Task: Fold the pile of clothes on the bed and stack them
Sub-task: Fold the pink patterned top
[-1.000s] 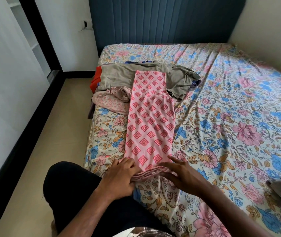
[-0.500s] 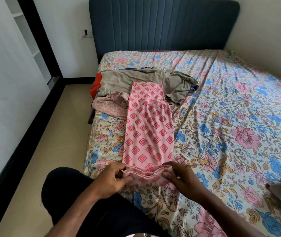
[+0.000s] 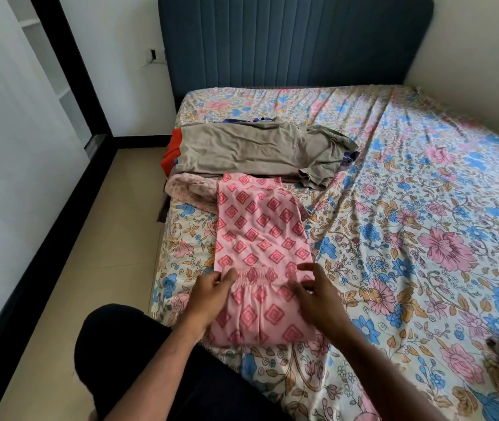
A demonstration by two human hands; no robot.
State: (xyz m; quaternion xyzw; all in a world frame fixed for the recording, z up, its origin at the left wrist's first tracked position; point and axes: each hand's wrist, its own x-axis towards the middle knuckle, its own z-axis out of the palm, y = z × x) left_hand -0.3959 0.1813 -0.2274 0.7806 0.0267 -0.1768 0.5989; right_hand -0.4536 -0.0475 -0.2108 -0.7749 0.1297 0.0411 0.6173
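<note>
Left hand (image 3: 211,294) pinches the left end of the folded-over edge of the pink patterned garment (image 3: 260,238). Right hand (image 3: 315,294), right of that edge, fingers loosely spread; contact with cloth unclear, seems released. Garment lies on the bed (image 3: 424,238), just before the unfolded pile (image 3: 257,150). Best: align corners, smooth crease flat. Long axis runs from the person toward the headboard (image 3: 287,41).

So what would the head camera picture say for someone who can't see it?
Two hands, left hand and right hand, fold a pink diamond-patterned cloth on a floral bed sheet. Behind it lies a pile with a grey-brown garment on top.
</note>
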